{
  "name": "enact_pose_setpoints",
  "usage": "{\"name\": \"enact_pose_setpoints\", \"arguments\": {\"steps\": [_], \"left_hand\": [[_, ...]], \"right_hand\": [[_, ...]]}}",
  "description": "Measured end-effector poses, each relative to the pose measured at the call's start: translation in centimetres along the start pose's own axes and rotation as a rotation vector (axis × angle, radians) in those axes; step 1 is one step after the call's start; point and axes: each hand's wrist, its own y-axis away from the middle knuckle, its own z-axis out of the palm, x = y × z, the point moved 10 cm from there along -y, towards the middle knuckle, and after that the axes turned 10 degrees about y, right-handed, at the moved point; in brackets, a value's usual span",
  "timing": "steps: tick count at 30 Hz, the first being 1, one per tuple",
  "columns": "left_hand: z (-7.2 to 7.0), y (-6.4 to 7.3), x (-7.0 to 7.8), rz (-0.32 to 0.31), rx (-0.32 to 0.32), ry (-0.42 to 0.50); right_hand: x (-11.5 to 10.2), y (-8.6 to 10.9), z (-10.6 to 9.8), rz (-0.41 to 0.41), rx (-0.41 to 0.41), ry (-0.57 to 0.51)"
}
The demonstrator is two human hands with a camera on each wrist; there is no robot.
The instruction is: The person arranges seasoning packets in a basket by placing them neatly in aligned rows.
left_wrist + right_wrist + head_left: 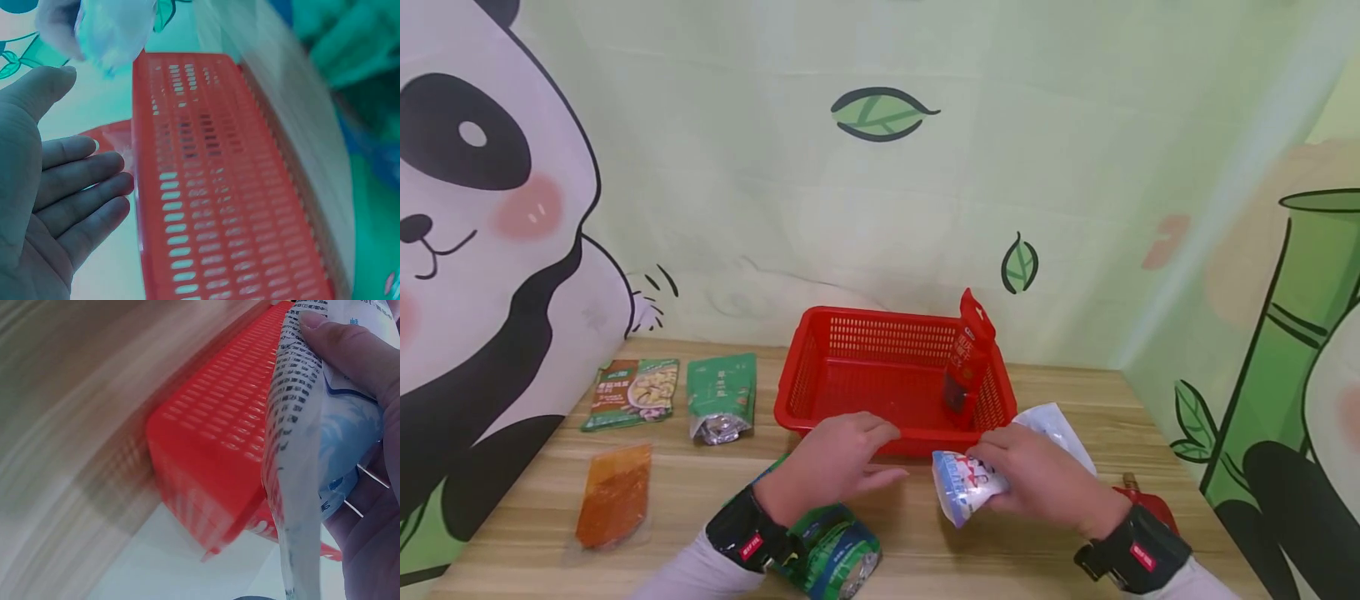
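My right hand [1037, 477] grips a white-and-blue plastic packet [961, 486] just in front of the red basket [880, 313], near its front right corner. In the right wrist view, the thumb lies across the packet's printed face [294, 406]. A red upright packet [972, 358] stands inside the basket at its right end. My left hand [842, 458] is at the basket's front left side, its fingers extended and holding nothing. Under the left forearm lies a green packet [842, 554], partly hidden by the wrist.
On the left of the table lie a packet with a food picture [632, 393], a green pouch [722, 396] and an orange-brown pouch [615, 497]. A red item with a brown spout [1152, 504] lies partly behind the right wrist. A printed cloth [737, 167] hangs behind the table.
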Motion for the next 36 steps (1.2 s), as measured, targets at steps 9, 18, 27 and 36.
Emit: {"name": "enact_pose_setpoints", "arguments": {"steps": [9, 18, 27, 36], "left_hand": [[0.5, 0.2, 0.6, -0.016, 0.049, 0.080], [2.2, 0.7, -0.3, -0.364, 0.105, 0.772], [3.9, 1.0, -0.3, -0.583, 0.127, 1.146], [4.8, 1.6, -0.4, -0.644, 0.078, 1.118]], "right_hand": [[-0.4, -1.5, -2.3, -0.057, 0.104, 0.026], [-2.1, -2.3, -4.0, -0.124, 0.180, 0.030], [-4.0, -2.6, -5.2, -0.226, 0.235, 0.060], [-5.7, -2.6, -5.3, -0.307, 0.210, 0.127]]}}
